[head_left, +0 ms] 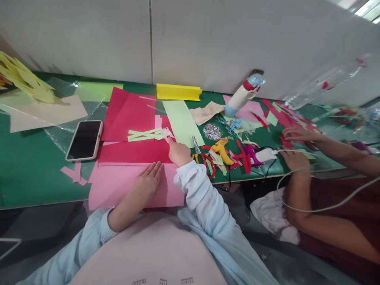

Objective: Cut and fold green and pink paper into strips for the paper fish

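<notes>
My left hand (150, 178) lies flat, fingers stretched out, on a pink paper sheet (118, 190) at the table's front edge, its fingertips by the lower edge of a red paper sheet (133, 153). Curled fingers make up my right hand (179, 153), resting over the red sheet's right end. Its fingertips touch a small bunch of pink paper strips (166, 133); whether a strip is pinched between them is hidden. Light green paper strips (142, 135) lie just left of these. Close to my right wrist are scissors (202, 156) with red and yellow handles, blades pointing away.
Left stands a phone (84, 140) on clear plastic. Behind are a yellow folded paper (179, 92) and a pale green sheet (182, 120). Rightward lie a yellow glue gun (222, 151), a bag of beads (212, 132) and a bottle (243, 95). A co-worker's hands (297, 160) work at right, with a white cable (320, 209).
</notes>
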Action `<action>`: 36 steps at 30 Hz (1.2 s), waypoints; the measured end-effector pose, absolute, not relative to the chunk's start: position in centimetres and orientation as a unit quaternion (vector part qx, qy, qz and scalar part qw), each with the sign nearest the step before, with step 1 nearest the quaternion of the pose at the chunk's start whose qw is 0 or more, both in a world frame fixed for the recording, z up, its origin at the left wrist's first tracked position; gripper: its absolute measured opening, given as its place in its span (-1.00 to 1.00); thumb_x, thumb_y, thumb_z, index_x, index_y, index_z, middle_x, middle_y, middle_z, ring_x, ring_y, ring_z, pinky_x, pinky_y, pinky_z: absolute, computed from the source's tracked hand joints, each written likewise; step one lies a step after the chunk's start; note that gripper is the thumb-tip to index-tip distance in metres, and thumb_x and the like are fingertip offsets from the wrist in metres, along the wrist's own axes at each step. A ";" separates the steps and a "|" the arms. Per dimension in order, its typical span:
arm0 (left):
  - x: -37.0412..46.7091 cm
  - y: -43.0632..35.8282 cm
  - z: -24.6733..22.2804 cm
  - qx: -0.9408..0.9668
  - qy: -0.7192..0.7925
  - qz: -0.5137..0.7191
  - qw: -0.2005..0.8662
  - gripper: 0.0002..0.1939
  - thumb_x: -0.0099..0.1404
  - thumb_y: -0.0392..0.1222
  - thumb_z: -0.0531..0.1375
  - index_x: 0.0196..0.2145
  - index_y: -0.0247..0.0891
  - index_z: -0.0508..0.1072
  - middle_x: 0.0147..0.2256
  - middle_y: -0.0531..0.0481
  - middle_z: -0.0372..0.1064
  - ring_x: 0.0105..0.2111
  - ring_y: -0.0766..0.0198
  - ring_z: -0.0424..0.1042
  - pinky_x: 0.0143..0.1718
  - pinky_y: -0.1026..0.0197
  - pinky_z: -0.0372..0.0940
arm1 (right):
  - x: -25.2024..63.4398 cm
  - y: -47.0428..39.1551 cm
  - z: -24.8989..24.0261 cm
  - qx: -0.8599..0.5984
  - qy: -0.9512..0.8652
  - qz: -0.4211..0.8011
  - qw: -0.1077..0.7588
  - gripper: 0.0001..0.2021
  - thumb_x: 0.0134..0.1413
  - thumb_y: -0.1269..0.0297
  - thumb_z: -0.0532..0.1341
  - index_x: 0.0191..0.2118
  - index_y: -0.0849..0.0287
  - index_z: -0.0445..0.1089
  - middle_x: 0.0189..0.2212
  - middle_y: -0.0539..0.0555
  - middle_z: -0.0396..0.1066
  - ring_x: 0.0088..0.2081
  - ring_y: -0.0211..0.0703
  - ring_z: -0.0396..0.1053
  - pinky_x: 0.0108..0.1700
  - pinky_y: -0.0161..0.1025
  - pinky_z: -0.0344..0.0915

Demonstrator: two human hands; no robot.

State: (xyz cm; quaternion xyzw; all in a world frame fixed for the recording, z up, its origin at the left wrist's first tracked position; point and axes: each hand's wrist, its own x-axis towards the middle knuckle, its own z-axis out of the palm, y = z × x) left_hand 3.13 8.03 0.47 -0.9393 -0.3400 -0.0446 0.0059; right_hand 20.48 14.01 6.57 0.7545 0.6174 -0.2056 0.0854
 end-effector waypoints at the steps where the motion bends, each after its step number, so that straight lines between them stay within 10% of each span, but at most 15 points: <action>1: 3.1 8.0 0.4 -0.940 -0.338 -0.048 0.007 -0.49 0.34 -0.45 -0.06 0.21 -0.55 0.33 0.22 -0.38 0.26 0.22 0.04 0.31 0.22 0.06 0.26 | 20.5 14.0 6.6 0.754 0.618 -0.206 0.085 -0.35 0.28 0.43 -0.05 0.45 0.11 -0.18 0.03 0.33 0.45 0.06 0.10 0.45 -0.06 -0.09 0.37; 36: 3.4 9.1 -0.3 -0.935 -0.345 -0.076 -0.029 -0.50 0.37 -0.39 -0.04 0.22 -0.55 0.32 0.24 -0.37 0.23 0.24 0.02 0.28 0.27 0.02 0.21 | 21.3 12.5 6.6 0.740 0.646 -0.178 0.055 -0.38 0.26 0.43 -0.06 0.42 0.12 -0.06 -0.11 0.27 0.52 -0.05 0.09 0.51 -0.12 -0.12 0.37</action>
